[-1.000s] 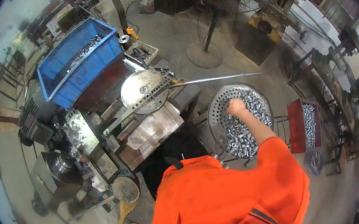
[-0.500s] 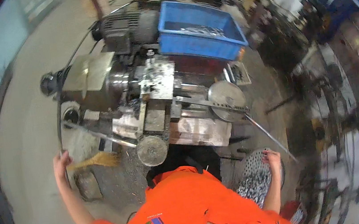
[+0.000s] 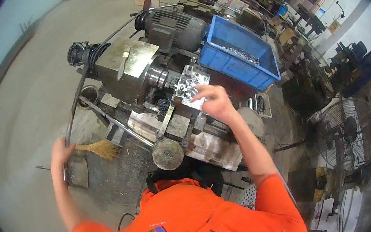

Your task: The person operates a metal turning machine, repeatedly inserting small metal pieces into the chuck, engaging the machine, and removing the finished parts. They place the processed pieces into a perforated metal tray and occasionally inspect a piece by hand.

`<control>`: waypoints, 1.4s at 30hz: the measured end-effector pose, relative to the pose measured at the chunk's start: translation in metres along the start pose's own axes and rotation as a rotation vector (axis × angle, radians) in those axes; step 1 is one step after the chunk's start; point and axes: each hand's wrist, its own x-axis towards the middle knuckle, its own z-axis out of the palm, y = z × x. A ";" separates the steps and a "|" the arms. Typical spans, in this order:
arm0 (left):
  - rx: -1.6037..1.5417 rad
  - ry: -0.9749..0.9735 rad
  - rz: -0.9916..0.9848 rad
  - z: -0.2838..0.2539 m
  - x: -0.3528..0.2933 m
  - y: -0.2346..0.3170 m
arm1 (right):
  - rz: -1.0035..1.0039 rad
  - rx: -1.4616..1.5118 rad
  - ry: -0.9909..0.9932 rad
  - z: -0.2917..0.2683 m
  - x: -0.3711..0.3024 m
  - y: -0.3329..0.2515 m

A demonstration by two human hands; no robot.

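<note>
At the left, my left hand point(image 3: 61, 152) is closed round a long dark lever point(image 3: 75, 112) that rises toward the machine's rear end. My right hand point(image 3: 215, 102) reaches across the lathe-like machine, over its shiny metal slide block point(image 3: 189, 84). Its fingers are bent together at the block; whatever is between them is too small to make out. Left of the block sits the round spindle chuck point(image 3: 157, 77), with dark shavings point(image 3: 164, 105) below it. A second bar, a steel handle point(image 3: 127, 128), slopes down to a round metal disc point(image 3: 168, 154) in front of me.
A blue crate point(image 3: 239, 60) holding small metal pieces stands behind the slide. A brush point(image 3: 124, 62) lies on the headstock cover, beside the motor point(image 3: 174, 28). A straw broom point(image 3: 101, 149) lies near my left hand. A perforated basket point(image 3: 246, 196) is partly hidden by my right arm.
My right hand has moved from above the perforated basket at lower right up to the slide block. My left hand still grips the lever. The whole view has tilted and shifted.
</note>
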 end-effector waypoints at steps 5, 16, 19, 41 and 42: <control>-0.061 0.146 -0.026 0.028 -0.014 -0.015 | 0.088 -0.617 -0.277 0.040 0.086 0.014; 0.031 0.223 -0.069 0.030 -0.015 -0.006 | 0.374 -0.465 -0.249 0.077 0.109 0.049; -0.023 0.211 -0.073 0.023 -0.016 0.001 | 0.299 -0.465 -0.172 0.081 0.109 0.048; 0.519 0.326 -0.172 -0.022 0.109 -0.139 | -0.324 0.198 0.063 -0.045 0.006 -0.192; 0.467 0.395 -0.297 -0.019 0.094 -0.132 | -0.501 0.336 -0.006 -0.065 -0.010 -0.206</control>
